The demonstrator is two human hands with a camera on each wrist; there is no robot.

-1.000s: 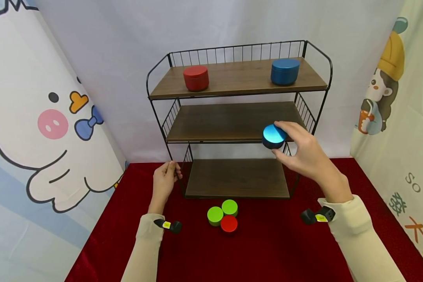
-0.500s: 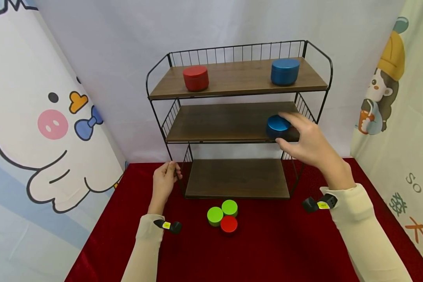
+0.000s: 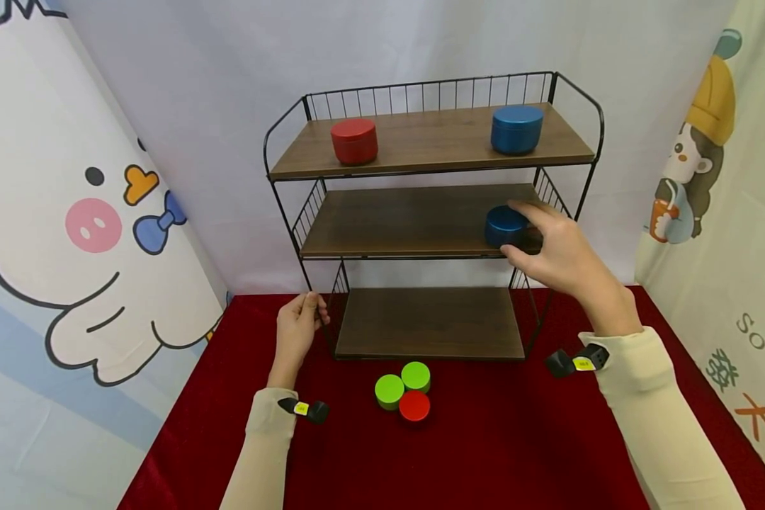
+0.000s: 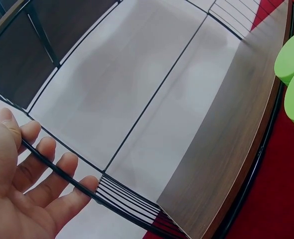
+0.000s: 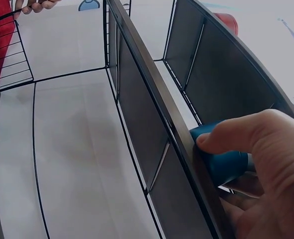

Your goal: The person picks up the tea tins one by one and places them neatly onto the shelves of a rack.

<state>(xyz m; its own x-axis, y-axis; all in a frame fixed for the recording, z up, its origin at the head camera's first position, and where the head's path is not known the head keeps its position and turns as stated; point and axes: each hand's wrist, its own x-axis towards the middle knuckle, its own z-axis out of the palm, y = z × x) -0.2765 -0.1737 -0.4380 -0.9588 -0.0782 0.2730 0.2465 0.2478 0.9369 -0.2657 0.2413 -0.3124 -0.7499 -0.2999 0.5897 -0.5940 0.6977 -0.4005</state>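
Blue tin (image 3: pixel 505 226) sits at the right end of the middle shelf (image 3: pixel 414 219) of the wire rack (image 3: pixel 430 212), and your right hand (image 3: pixel 564 255) is on it. Around you, white cloth hangs behind the rack, cartoon banners (image 3: pixel 70 212) hang at both sides, and a red tablecloth (image 3: pixel 472 439) covers the table the rack stands on. The rack has three brown wooden boards in a black wire frame. Its top shelf (image 3: pixel 430 142) carries a red tin (image 3: pixel 353 140) on the left and a second blue tin (image 3: pixel 516 128) on the right, well apart. The bottom shelf (image 3: pixel 430 322) rests low on the cloth. In front of it, two green tins (image 3: pixel 401 382) and a small red tin (image 3: pixel 414 405) sit touching in a cluster.

Your right hand curls round the blue tin on the middle shelf; the right wrist view shows the thumb (image 5: pixel 236 137) pressed on the tin's (image 5: pixel 224 162) near side, just behind the shelf's front edge, with the other fingers around the far side. Your left hand (image 3: pixel 298 329) rests at the rack's lower left corner. In the left wrist view its fingers (image 4: pixel 42 174) lie loosely curled round a thin black frame wire (image 4: pixel 62 172), a light, narrow hold.
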